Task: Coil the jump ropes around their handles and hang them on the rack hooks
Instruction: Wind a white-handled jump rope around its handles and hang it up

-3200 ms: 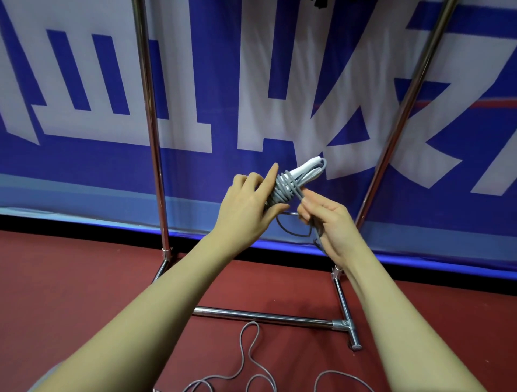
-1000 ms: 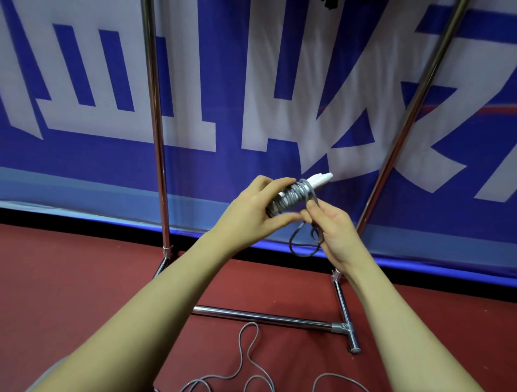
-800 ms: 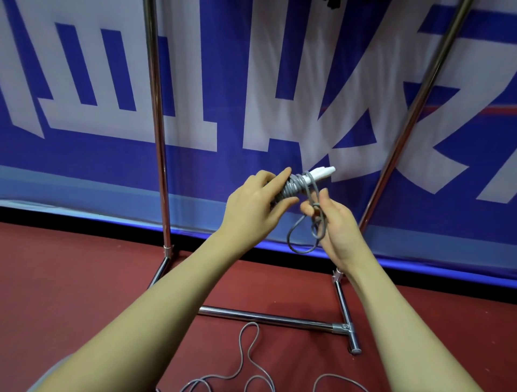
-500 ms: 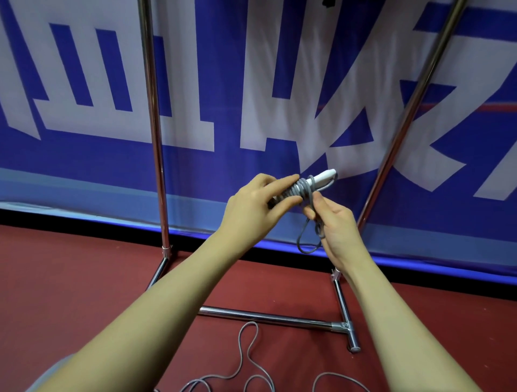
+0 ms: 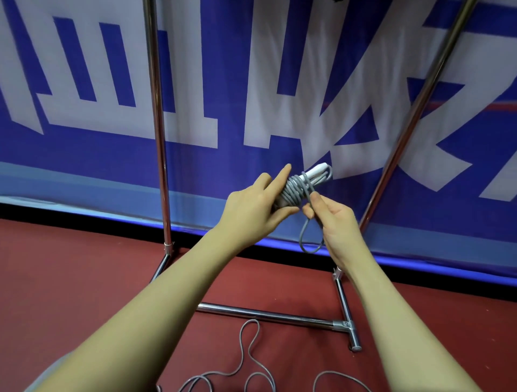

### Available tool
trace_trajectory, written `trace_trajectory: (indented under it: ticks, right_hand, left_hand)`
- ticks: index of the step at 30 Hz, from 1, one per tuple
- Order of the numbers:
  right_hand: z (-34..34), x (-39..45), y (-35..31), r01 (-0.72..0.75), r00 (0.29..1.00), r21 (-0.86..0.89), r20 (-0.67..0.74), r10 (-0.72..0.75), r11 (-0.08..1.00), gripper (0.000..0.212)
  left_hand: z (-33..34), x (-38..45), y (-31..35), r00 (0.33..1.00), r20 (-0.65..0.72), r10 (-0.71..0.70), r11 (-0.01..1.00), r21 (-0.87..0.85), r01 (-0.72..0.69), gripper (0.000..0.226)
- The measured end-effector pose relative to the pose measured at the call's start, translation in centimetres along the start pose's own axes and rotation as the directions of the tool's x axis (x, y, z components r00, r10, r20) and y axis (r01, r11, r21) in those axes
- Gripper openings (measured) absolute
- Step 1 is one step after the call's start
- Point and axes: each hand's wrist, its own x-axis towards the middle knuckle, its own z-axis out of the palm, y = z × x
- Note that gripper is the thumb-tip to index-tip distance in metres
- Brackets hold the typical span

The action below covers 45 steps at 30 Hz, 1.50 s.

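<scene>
- Frame centre: left hand [image 5: 251, 208] grips coiled jump rope [image 5: 296, 189] on its handles [image 5: 317, 171], steadying the wraps.
- Right hand [image 5: 334, 221] pinches the last loop [image 5: 307, 237], probably to tuck it.
- Rack [image 5: 158, 126] behind; second rope [image 5: 246, 363] lower frame, on floor.

- Rack uprights [image 5: 157, 117]: both cut off by the top edge; top bar and hooks out of frame.
- White handles [image 5: 316, 174]: only the tips show; the rest sits under grey rope coils [image 5: 293, 191] and the left hand [image 5: 251, 212].
- Second rope on floor [image 5: 246, 361]: runs off the bottom edge; handles unseen.
- Banner lettering [image 5: 117, 92]: cropped, unreadable.
- Dark item at top edge [image 5: 337, 1]: too little shows to identify.
</scene>
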Motion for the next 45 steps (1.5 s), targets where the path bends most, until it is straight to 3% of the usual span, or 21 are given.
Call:
trace_trajectory:
  ticks: [3, 6, 8, 10, 12, 15, 19, 23, 26, 29, 33, 37, 40, 45]
  right_hand:
    - [-0.4, 0.1, 0.3, -0.018, 1.0, 0.058, 0.019, 0.016, 0.998, 0.039]
    - [-0.6, 0.2, 0.2, 0.014, 1.0, 0.08, -0.015, -0.013, 0.997, 0.041]
    - [-0.5, 0.2, 0.0, 0.017, 0.997, 0.106, -0.072, -0.009, 0.994, 0.041]
    - [-0.2, 0.1, 0.1, 0.011, 0.994, 0.129, -0.113, 0.004, 0.992, 0.042]
    - [0.0, 0.1, 0.1, 0.002, 0.991, 0.169, -0.131, 0.021, 0.986, 0.041]
    - [-0.1, 0.2, -0.1, -0.014, 0.994, 0.213, -0.104, 0.036, 0.977, 0.037]
    - [-0.1, 0.1, 0.0, -0.046, 0.999, 0.229, 0.019, 0.042, 0.972, 0.031]
    - [-1.0, 0.6, -0.2, -0.037, 0.994, 0.165, 0.105, 0.02, 0.986, 0.054]
    - [-1.1, 0.6, -0.7, 0.008, 0.989, 0.149, 0.142, -0.029, 0.989, 0.034]
    - [-0.9, 0.4, -0.7, -0.012, 0.987, 0.204, 0.158, -0.021, 0.979, 0.02]
    - [-0.5, 0.0, -0.7, -0.096, 0.988, 0.253, 0.145, 0.06, 0.963, 0.016]
    - [-0.3, -0.4, -0.7, -0.168, 0.981, 0.274, 0.144, 0.132, 0.947, 0.024]
    - [0.0, -0.4, -0.7, -0.192, 0.978, 0.285, 0.134, 0.159, 0.939, 0.02]
    - [0.3, -0.4, -1.3, -0.164, 0.986, 0.396, 0.092, 0.138, 0.904, 0.021]
  left_hand:
    - [-0.7, -0.3, -0.1, 0.986, 0.148, -0.075, 0.963, -0.245, 0.111, 0.076]
    - [-1.1, -0.1, 0.5, 0.974, 0.193, -0.118, 0.907, -0.379, 0.185, 0.055]
    - [-1.2, 0.0, 0.8, 0.988, 0.115, -0.1, 0.949, -0.289, 0.13, 0.044]
    - [-0.7, 0.2, 0.8, 0.998, -0.054, 0.024, 0.995, -0.093, -0.029, 0.044]
    - [0.2, 0.3, 0.8, 0.976, -0.149, 0.162, 0.983, 0.107, -0.147, 0.046]
    - [1.0, 0.2, 0.9, 0.955, -0.192, 0.225, 0.951, 0.257, -0.172, 0.047]
    - [1.1, -0.1, 0.3, 0.965, -0.167, 0.205, 0.962, 0.216, -0.167, 0.056]
    - [0.5, -0.1, 0.1, 0.988, -0.115, 0.106, 0.992, 0.082, -0.097, 0.062]
    - [-0.2, -0.2, 0.9, 0.994, -0.009, -0.113, 0.984, -0.142, 0.111, 0.064]
    - [-0.6, 0.1, 1.0, 0.968, 0.049, -0.244, 0.94, -0.233, 0.249, 0.059]
    - [-0.2, 0.6, -0.1, 0.998, -0.056, -0.01, 1.0, 0.006, 0.011, 0.06]
    - [0.4, 0.9, -0.5, 0.983, -0.141, 0.12, 0.978, 0.184, -0.093, 0.058]
    - [0.6, 0.6, -0.3, 0.974, -0.166, 0.157, 0.978, 0.164, -0.13, 0.052]
    - [0.5, 0.1, 0.5, 0.983, -0.179, 0.043, 0.999, 0.01, -0.042, 0.049]
